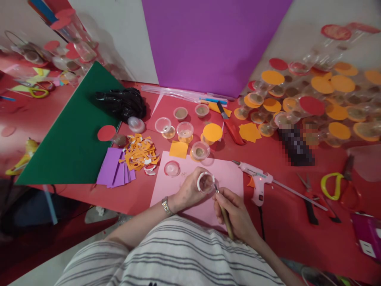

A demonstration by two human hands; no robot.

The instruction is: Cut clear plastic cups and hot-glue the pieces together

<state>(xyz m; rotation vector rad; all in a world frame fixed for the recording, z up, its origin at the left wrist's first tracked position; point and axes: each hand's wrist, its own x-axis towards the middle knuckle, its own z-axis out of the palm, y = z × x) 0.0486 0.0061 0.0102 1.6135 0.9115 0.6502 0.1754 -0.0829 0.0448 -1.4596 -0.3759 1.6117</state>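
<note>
My left hand (190, 190) is wrapped round a clear plastic cup (206, 183) with a white strip along part of its rim. In my right hand (233, 210) is a wooden-handled tool (226, 222), its metal tip touching the cup's rim on the right side. Both hands are above a pink sheet (163, 186), on which a small clear lid with a pinkish edge (172, 169) lies to the left. Beyond the sheet stand several small clear cups, one topped by an orange disc (212, 132). What the cup holds inside is hard to make out.
A pink glue gun (258, 178) lies right of the sheet, with pliers (311, 198) and yellow-handled scissors (331, 186) farther right. Orange scraps (141, 153), purple paper (114, 167) and a green board (74, 131) are at left. Disc-topped cups (273, 78) crowd the back right.
</note>
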